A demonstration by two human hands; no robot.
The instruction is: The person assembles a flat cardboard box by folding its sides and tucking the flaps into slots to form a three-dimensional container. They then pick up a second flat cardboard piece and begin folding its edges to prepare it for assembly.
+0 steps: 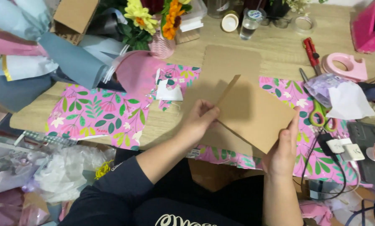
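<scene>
A brown cardboard sheet (254, 113) is held tilted above the wooden table (279, 50), its left edge raised. My left hand (200, 119) pinches its left edge, thumb on top. My right hand (283, 152) grips its lower right corner. Under it lies a second, larger flat cardboard piece (225, 62) and pink floral wrapping paper (93, 113), which also shows at the right (317, 159).
Rolled paper sheets in grey, pink and white (37, 54) lie at the far left. A flower bunch in a pink vase (158, 25) stands at the back. Green-handled scissors (319, 115), a red cutter (311, 52), a pink tape dispenser (344, 65), chargers (342, 148) and a water cup (250, 23) crowd the right.
</scene>
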